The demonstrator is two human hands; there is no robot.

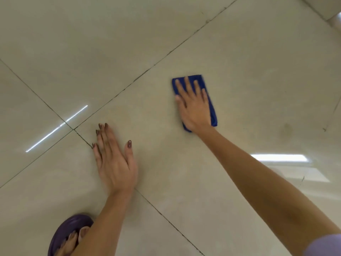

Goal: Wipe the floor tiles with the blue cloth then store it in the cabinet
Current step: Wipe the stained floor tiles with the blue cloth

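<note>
Glossy beige floor tiles (pixel 184 39), dark grout lines (pixel 153 66)

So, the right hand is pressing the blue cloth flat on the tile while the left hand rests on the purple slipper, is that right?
Not quite: the head view shows the left hand resting flat on the bare floor tile, not on the purple slipper, which sits nearer the camera. The right hand does press the blue cloth flat on the tile.
</note>
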